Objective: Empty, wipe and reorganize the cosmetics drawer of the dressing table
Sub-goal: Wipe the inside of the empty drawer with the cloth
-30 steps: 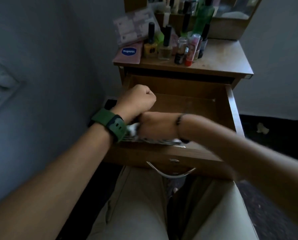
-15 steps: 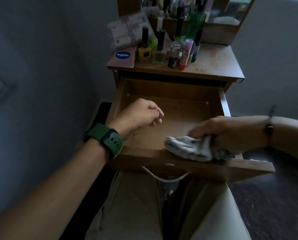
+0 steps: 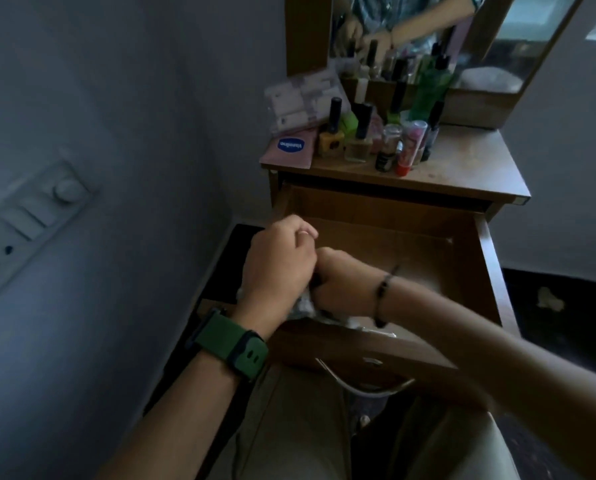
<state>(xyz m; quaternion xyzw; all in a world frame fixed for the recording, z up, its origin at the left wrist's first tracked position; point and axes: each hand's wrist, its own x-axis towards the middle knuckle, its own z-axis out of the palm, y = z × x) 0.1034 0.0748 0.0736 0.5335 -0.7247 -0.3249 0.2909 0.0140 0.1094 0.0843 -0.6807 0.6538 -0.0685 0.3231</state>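
Note:
The wooden drawer (image 3: 489,268) of the dressing table stands pulled out, and its bottom shows bare wood. My right hand (image 3: 341,287) grips a crumpled grey-white cloth (image 3: 305,308) at the drawer's front left corner. My left hand (image 3: 277,263), with a green watch on the wrist, is curled in a fist just above and to the left of the right hand, partly covering it. I see nothing held in the left hand. Several cosmetics bottles (image 3: 360,140) and a pink Vaseline pouch (image 3: 291,147) stand on the table top.
A mirror (image 3: 462,36) rises behind the bottles. The wall with a switch panel (image 3: 29,216) is close on the left. The drawer's metal handle (image 3: 362,388) hangs over my lap. A pale scrap (image 3: 549,297) lies on the dark floor at right.
My right hand has swept the cloth from the drawer's front right back to the front left. My left hand's fingers have curled tighter. The camera has tilted, showing more of the mirror.

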